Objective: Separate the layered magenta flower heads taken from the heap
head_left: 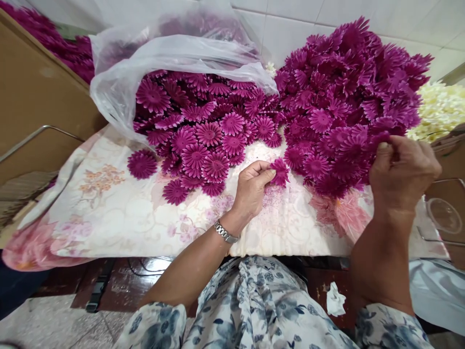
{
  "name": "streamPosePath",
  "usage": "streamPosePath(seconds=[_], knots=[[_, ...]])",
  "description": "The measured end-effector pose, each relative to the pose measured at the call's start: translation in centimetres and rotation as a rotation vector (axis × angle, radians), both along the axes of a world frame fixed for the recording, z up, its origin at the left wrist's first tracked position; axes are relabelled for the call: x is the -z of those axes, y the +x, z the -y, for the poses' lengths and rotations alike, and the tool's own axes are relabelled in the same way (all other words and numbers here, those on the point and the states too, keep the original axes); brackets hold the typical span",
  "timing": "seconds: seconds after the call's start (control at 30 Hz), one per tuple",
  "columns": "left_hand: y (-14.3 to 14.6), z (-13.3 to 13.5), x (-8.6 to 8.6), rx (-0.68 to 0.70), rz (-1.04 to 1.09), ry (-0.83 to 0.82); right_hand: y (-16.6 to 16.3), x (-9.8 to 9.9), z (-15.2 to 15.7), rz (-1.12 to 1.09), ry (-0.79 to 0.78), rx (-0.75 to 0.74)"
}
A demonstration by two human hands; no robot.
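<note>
My left hand (251,188), wearing a metal-band watch (225,231) at the wrist, pinches a purple artificial flower (280,173) between thumb and fingertips over the cloth. My right hand (404,169) is closed in a pinch at the right edge of a tall heap of layered purple flowers (348,106). Purple petals (380,141) show at its fingertips, though where they end and the heap begins is hard to see. Flatter purple flower pieces (209,133) spill out of a clear plastic bag (119,92) to the left. One loose flower piece (142,164) lies apart from them.
A floral tablecloth (119,218) covers the table. Cardboard boxes stand at the left (39,72) and right (448,169). Pale yellow flowers (441,109) are heaped at the far right. White wall tiles (290,26) rise behind. A crumpled white tissue (334,299) lies below the table edge.
</note>
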State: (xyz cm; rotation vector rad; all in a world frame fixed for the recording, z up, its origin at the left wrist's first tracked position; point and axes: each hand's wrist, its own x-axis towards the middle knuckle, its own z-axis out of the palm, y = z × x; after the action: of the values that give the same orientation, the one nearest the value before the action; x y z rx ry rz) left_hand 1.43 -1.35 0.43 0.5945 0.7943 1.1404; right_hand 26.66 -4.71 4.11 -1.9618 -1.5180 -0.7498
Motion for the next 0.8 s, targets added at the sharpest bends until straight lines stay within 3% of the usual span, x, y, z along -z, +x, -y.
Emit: streamPosePath(seconds=[0.07,0.13,0.2,0.27,0.4,0.8], knots=[[0.0,0.1,-0.1,0.007,0.006,-0.002,0.6,0.0,0.1,0.022,-0.09,0.007],[0.0,0.1,0.0,0.02,0.002,0.002,-0.7,0.4,-0.1,0.042,-0.033,-0.076],[0.1,0.1,0.1,0.026,-0.011,0.011,-3.4,1.1,-0.4,0.041,0.065,-0.248],[0.1,0.1,0.2,0.023,-0.022,0.014,-6.6,1.8,-0.9,0.001,0.067,-0.445],[0.3,0.1,0.2,0.023,-0.009,0.006,-10.7,2.9,-1.5,-0.157,-0.107,-0.678],[0.3,0.1,0.6,0.059,-0.012,0.005,-11.4,4.1,-1.0,-0.131,-0.093,-0.686]])
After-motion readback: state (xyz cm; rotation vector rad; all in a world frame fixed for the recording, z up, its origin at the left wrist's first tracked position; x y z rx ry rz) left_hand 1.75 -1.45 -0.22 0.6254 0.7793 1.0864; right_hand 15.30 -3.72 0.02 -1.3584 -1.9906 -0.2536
